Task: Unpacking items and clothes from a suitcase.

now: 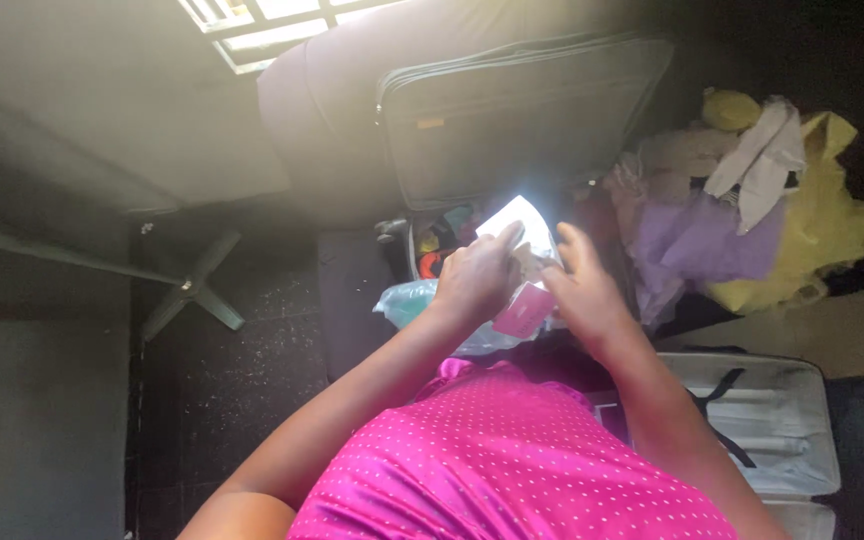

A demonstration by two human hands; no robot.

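Note:
My left hand (475,278) and my right hand (580,288) meet in the middle of the view, over the floor. Between them is a white sheet or packet (524,219), washed out by sunlight. The left fingers curl over its top edge. A small pink flat piece (523,311) hangs below it between the two hands; the right hand is against its side. Which hand carries the pink piece I cannot tell. My arms come out of a pink top with white dots (512,460).
A dark grey suitcase (512,110) stands upright beyond my hands. A heap of yellow, purple and white cloth (742,210) lies to the right. An open light-lined case (772,420) sits at lower right. A translucent plastic bag (407,300) and colourful small items (437,250) are beneath my hands. A star-shaped chair base (190,288) stands left.

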